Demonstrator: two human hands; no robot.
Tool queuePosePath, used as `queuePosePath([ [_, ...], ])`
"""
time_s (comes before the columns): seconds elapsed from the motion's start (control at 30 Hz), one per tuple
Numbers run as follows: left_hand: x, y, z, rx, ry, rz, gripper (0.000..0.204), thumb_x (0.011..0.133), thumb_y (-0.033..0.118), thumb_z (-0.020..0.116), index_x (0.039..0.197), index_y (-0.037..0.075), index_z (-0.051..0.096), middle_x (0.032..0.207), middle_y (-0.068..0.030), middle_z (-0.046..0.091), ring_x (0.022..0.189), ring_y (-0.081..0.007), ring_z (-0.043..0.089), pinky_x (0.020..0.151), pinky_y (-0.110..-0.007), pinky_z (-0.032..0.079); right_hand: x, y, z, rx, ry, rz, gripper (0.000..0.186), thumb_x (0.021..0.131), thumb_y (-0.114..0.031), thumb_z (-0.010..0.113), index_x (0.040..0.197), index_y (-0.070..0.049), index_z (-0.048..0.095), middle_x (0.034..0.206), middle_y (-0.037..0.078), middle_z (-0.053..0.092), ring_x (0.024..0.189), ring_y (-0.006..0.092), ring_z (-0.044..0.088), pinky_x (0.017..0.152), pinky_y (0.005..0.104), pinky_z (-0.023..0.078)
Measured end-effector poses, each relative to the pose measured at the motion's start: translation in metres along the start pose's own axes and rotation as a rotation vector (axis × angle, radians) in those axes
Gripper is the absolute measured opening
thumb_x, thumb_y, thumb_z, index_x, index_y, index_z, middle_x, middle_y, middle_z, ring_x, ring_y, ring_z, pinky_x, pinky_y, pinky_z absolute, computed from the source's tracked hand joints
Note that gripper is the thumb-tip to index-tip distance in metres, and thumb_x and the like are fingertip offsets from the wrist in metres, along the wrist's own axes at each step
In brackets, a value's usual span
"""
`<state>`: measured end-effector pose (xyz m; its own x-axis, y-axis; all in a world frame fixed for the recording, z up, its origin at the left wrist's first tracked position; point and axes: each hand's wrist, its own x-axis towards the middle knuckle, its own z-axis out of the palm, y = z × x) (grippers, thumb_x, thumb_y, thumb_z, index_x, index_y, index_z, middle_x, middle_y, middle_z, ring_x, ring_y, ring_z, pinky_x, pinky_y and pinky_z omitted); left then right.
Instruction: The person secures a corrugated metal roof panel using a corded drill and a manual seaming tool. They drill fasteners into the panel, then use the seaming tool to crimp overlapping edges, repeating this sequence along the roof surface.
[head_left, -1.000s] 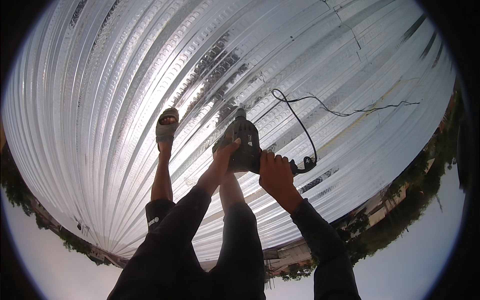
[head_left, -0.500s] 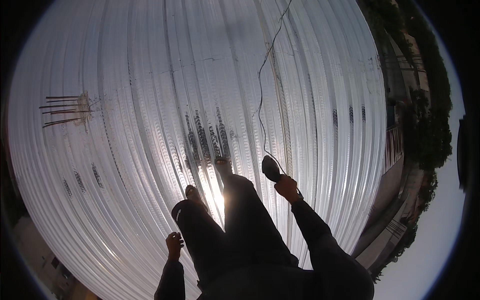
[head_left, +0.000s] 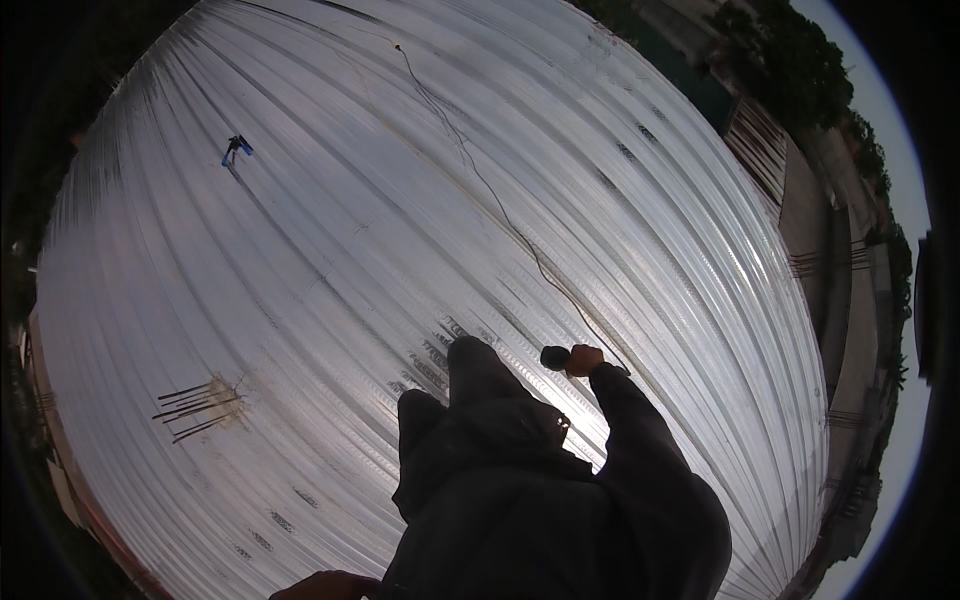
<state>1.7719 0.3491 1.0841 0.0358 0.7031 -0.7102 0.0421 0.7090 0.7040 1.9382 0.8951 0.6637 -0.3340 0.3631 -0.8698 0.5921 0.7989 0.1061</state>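
Observation:
My right hand (head_left: 584, 360) is closed around a dark corded hand tool (head_left: 555, 357) with a rounded head, held out over the ribbed metal sheeting (head_left: 340, 250). It is too dark to tell the tool's exact kind. A thin black cord (head_left: 510, 225) trails from beside that hand up the sheeting to a small yellowish-and-dark piece (head_left: 397, 47). At the lower edge, only part of my left hand (head_left: 325, 585) shows, dark and low beside my body. Its fingers are hidden, and nothing can be made out in it.
Several rusty rods (head_left: 198, 408) stick out of a rough patch in the sheeting at left. A small dark object with blue ends (head_left: 237, 150) lies farther up. Beyond the right edge are concrete structures (head_left: 860, 290) and trees (head_left: 780, 65). Ribs run along the surface underfoot.
My view has turned left and upward, bringing in the blue-ended object and the cord's far piece. My left hand has dropped to the lower edge. The tool stays in my right hand.

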Motion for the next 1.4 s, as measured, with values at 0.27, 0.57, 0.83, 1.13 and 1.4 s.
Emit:
queuePosePath([
  [0.27, -0.098, -0.025, 0.053, 0.051, 0.278, -0.027, 0.025, 0.067, 0.017, 0.078, 0.088, 0.004, 0.076, 0.084, -0.0184, 0.070, 0.073, -0.0369, 0.067, 0.065, -0.041, 0.051, 0.010, -0.112, 0.073, 0.292, 0.171, 0.014, 0.050, 0.067, -0.035, 0.084, 0.106, -0.005, 0.075, 0.109, 0.016, 0.075, 0.103, 0.0295, 0.072, 0.089, 0.0416, 0.056],
  [0.57, -0.123, -0.052, 0.027, -0.033, 0.384, 0.028, 0.040, 0.062, 0.003, 0.077, 0.102, 0.002, 0.074, 0.093, -0.0189, 0.072, 0.086, -0.0357, 0.070, 0.074, -0.041, 0.054, 0.009, -0.151, 0.079, 0.492, 0.069, 0.043, 0.048, 0.065, -0.035, 0.085, 0.101, -0.004, 0.075, 0.094, 0.011, 0.077, 0.089, 0.0240, 0.075, 0.083, 0.0388, 0.057],
  [0.83, -0.122, -0.076, -0.043, -0.053, 0.441, 0.053, 0.025, 0.057, -0.002, 0.063, 0.080, 0.000, 0.071, 0.077, -0.0169, 0.068, 0.075, -0.0377, 0.066, 0.065, -0.044, 0.052, 0.029, -0.215, 0.010, 0.466, 0.016, 0.065, 0.045, 0.067, -0.033, 0.084, 0.097, -0.002, 0.075, 0.089, 0.012, 0.076, 0.080, 0.0219, 0.075, 0.077, 0.0389, 0.057],
  [1.13, -0.110, -0.089, -0.222, 0.111, 0.639, 0.258, 0.011, 0.068, 0.005, 0.079, 0.075, 0.008, 0.071, 0.078, -0.0031, 0.070, 0.070, -0.0206, 0.068, 0.062, -0.034, 0.052, 0.175, -0.224, -0.078, 0.646, 0.089, -0.083, 0.046, 0.073, -0.030, 0.079, 0.098, 0.009, 0.072, 0.091, 0.021, 0.074, 0.084, 0.0303, 0.074, 0.065, 0.0413, 0.058],
  [1.4, -0.099, -0.112, -0.381, -0.385, 0.884, 0.351, 0.014, 0.070, 0.000, 0.086, 0.074, 0.007, 0.074, 0.080, -0.0076, 0.075, 0.076, -0.0220, 0.074, 0.069, -0.035, 0.057, 0.199, -0.381, -0.269, 0.436, 0.055, -0.085, 0.029, 0.071, -0.023, 0.082, 0.087, 0.001, 0.077, 0.072, 0.016, 0.073, 0.062, 0.0235, 0.071, 0.062, 0.0390, 0.055],
])
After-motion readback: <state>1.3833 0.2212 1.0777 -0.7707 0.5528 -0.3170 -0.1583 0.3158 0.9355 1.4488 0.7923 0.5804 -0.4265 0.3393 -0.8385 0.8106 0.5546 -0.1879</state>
